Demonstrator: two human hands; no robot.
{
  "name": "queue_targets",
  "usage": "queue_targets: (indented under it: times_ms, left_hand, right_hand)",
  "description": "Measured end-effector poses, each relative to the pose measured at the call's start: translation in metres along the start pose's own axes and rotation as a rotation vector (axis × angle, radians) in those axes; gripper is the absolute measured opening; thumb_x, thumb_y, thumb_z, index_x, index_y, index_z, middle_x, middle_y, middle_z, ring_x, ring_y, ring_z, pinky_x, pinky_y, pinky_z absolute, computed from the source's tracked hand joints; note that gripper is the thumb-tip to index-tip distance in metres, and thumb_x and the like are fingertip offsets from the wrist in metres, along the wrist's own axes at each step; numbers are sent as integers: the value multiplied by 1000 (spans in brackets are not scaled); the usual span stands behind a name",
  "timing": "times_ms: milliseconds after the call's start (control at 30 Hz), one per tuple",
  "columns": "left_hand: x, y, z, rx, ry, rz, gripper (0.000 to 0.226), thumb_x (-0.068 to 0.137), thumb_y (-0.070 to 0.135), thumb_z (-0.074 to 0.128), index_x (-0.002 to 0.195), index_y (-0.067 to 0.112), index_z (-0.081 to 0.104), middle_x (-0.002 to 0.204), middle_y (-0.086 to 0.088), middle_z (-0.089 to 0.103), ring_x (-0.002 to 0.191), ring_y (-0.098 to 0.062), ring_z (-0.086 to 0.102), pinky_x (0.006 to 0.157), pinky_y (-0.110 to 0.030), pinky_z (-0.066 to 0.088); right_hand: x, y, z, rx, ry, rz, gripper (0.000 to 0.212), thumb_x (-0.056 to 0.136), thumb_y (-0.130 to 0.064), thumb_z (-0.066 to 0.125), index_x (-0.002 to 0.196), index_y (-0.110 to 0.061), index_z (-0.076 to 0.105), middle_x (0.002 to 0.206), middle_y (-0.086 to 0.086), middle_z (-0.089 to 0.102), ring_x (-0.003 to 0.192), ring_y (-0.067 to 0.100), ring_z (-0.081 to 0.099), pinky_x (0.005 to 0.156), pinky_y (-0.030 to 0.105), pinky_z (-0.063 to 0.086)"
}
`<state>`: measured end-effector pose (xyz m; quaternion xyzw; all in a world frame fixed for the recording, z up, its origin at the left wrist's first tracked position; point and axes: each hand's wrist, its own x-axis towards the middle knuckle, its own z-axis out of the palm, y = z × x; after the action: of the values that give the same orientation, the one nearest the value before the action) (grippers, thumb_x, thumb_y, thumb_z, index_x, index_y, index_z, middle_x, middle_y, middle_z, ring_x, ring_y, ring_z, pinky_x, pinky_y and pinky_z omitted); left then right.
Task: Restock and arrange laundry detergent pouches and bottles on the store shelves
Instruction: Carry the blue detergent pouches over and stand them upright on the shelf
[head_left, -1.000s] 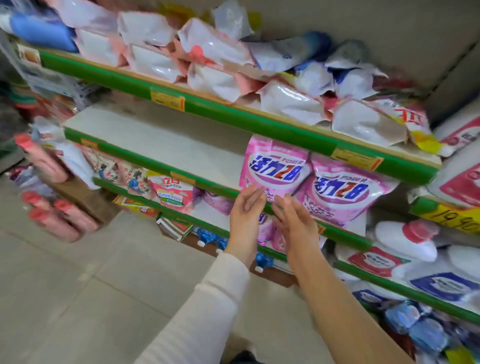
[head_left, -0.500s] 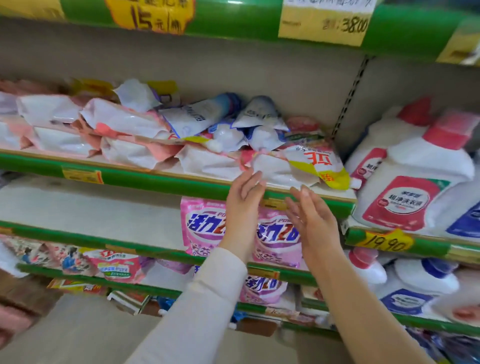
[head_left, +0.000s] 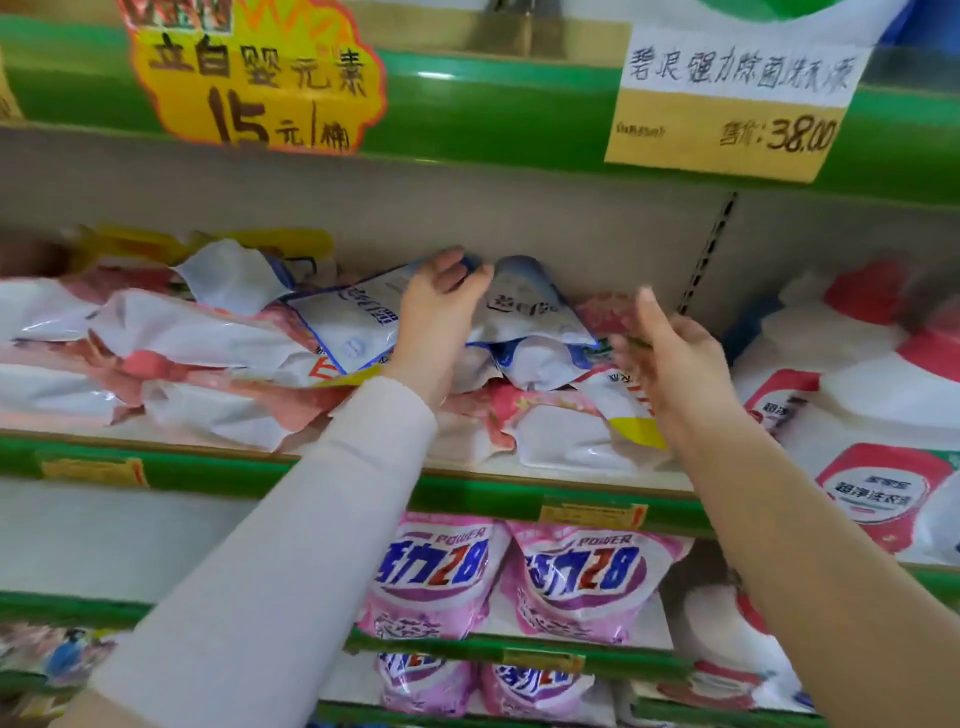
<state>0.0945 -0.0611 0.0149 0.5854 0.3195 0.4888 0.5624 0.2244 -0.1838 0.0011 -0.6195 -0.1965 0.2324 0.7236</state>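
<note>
Head view: the step in hand looks like tidying the slumped heap on the middle shelf (head_left: 478, 493). Just above centre, the left hand (head_left: 441, 312) curls its fingers over the top corner of a blue-and-white pouch (head_left: 348, 322). At its three o'clock the blurred right hand (head_left: 670, 364) hangs loosely spread, seemingly holding nothing. Next, I judge, the pouch needs lifting and standing upright. The film is glossy, creased and limp. Pink-and-white pouches (head_left: 182, 338) sprawl at nine o'clock, rigid white bottles (head_left: 857, 389) stand at three, and plump pink bags (head_left: 582, 582) sit at six.

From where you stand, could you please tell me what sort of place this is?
Most likely a shop's laundry aisle: green-edged shelves carry a handwritten price card, with detergent pouches and bottles stacked on them.
</note>
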Motion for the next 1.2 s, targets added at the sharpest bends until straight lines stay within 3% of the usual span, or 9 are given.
queue_targets:
  times_ms: [167,267,400,500,633,800,1033,1133,1200]
  left_hand:
    - [38,-16,4,179,-115,-127,18,89,24,62,100,10,61,102,-9,61,98,-21,58,95,-36,47]
    - [56,-19,11,237,-189,-183,22,82,34,65,72,18,54,80,-8,60,84,-25,59,82,-36,47]
    - [72,-26,19,269,-206,-245,47,72,47,65,88,3,57,86,-28,58,83,-36,61,76,-37,46]
    - [83,-36,25,317,-196,-240,59,86,35,62,112,-16,51,106,-38,53,103,-47,54,69,-33,42]
    - [95,-44,28,213,-236,-288,84,69,50,70,124,-9,50,103,-31,63,97,-41,63,86,-40,52]
    - [109,-53,34,238,-292,-282,52,87,41,61,113,-5,59,105,-15,67,95,-29,65,91,-37,50]
    - [115,-61,44,182,-296,-287,44,83,40,67,109,4,64,107,-14,69,98,-27,66,96,-39,49]
    - [111,-55,43,56,-284,-315,30,86,34,65,98,6,65,92,-12,70,81,-23,67,80,-30,54]
    - [108,-52,42,-25,-279,-315,24,88,29,63,94,6,64,86,-11,68,72,-20,64,71,-25,52]
  right_hand:
    - [37,4,22,-194,-38,66,57,70,-52,69,107,-8,66,107,11,68,100,29,64,94,44,50]
    - [57,6,33,-297,-129,73,47,88,-44,59,119,-9,59,124,15,60,103,23,58,97,38,46]
    - [79,9,52,-393,-160,71,66,85,-53,58,134,-10,49,137,10,53,119,24,52,101,39,44]
    - [88,12,58,-407,-152,96,68,82,-55,61,131,-10,52,131,8,57,105,21,55,77,28,49]
    - [103,17,56,-560,-213,117,95,56,-83,57,119,-12,62,118,10,65,105,31,61,98,39,47]
    - [133,27,59,-697,-242,51,120,28,-99,44,116,-19,64,118,6,65,110,31,59,103,40,42]
    - [131,28,61,-581,-292,61,75,74,-74,51,115,-13,65,108,7,67,87,21,63,76,26,48]
    - [128,23,59,-509,-313,51,60,85,-62,50,112,-12,64,97,5,65,70,14,57,53,17,42]
    - [126,21,57,-505,-332,10,52,88,-59,47,112,-16,63,98,2,63,79,16,57,58,15,43]
